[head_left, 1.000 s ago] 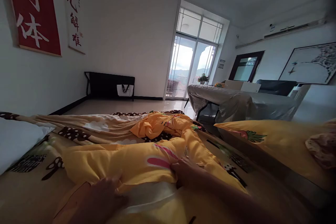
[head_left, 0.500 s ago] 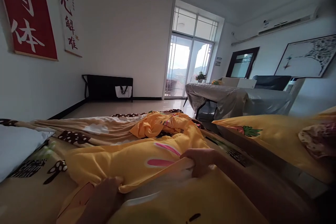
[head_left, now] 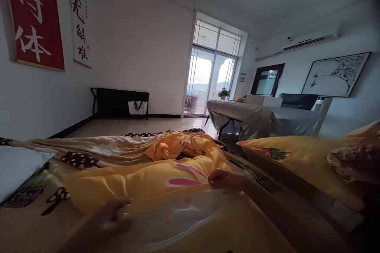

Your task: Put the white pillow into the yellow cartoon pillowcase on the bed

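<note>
Yellow duvet cover (head_left: 142, 184) printed with pink rabbit-ear shapes; white lining shown at its near edge. Tan blanket (head_left: 97, 150) patterned with dark brown, white-dotted mushrooms (white cloud shapes also seen). White pillow (head_left: 18, 164) at left. Yellow pillow (head_left: 297, 158) marked with green-leafed pink fruit print. Red banner (head_left: 35, 19) lettered in white. Grey cover seen over worktop (head_left: 261, 116).

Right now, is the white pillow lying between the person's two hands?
No: the white pillow lies at the far left of the bed, outside the left hand, while the right hand grips yellow fabric.
</note>
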A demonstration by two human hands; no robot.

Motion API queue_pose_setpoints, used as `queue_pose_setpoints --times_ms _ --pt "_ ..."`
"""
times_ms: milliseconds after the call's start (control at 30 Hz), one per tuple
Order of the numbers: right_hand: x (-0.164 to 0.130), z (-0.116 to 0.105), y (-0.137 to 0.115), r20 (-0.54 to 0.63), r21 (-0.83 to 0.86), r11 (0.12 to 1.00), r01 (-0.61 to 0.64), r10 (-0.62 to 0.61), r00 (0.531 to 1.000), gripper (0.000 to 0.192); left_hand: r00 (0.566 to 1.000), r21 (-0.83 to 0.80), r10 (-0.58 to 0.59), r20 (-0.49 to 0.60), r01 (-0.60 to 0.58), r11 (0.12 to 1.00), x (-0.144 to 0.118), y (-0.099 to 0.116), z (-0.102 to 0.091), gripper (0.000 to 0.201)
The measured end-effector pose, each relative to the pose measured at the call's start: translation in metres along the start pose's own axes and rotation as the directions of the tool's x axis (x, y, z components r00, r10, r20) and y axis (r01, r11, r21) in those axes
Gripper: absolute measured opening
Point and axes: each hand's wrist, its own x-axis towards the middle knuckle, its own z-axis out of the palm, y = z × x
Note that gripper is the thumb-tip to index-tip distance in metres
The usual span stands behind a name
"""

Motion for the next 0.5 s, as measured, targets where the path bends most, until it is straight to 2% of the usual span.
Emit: queue_pose_setpoints --times_ms 67,133,267,333,400,467,500 --pt "-0.002 -0.001 -0.008 0.102 -0.115 0.992 0.049 -0.038 0.994 0.039 0.999 -0.055 -0.04 -0.025 0.039 0.998 -0.005 0.014 -0.006 0.059" --pt "-0.005 -0.001 -0.015 0.132 -0.241 0.966 0.09 -0.059 0.989 0.036 0.997 -0.08 -0.064 -0.036 0.061 0.995 -0.01 0.026 -0.011 0.058" --pt "-0.007 0.006 -0.027 0.034 -0.422 0.897 0.129 -0.127 0.991 0.025 0.992 -0.208 -0.125 0.007 0.124 0.97 -0.014 0.033 -0.015 0.051" --pt "-0.007 0.013 -0.034 -0.063 -0.507 0.853 0.122 -0.178 0.982 0.019 0.989 -0.254 -0.151 0.004 0.147 0.956 -0.013 0.03 -0.016 0.048" --pt "-0.008 0.024 -0.045 -0.201 -0.589 0.798 0.132 -0.303 0.932 0.013 0.984 -0.261 -0.179 -0.014 0.169 0.95 -0.011 0.027 -0.017 0.046" --pt "-0.012 0.041 -0.061 -0.288 -0.652 0.728 0.209 -0.494 0.821 0.013 0.983 -0.258 -0.18 -0.021 0.168 0.951 -0.01 0.027 -0.019 0.046" --pt "-0.016 0.051 -0.071 -0.272 -0.673 0.685 0.28 -0.58 0.768 0.016 0.986 -0.255 -0.163 -0.016 0.154 0.955 -0.01 0.027 -0.02 0.046"
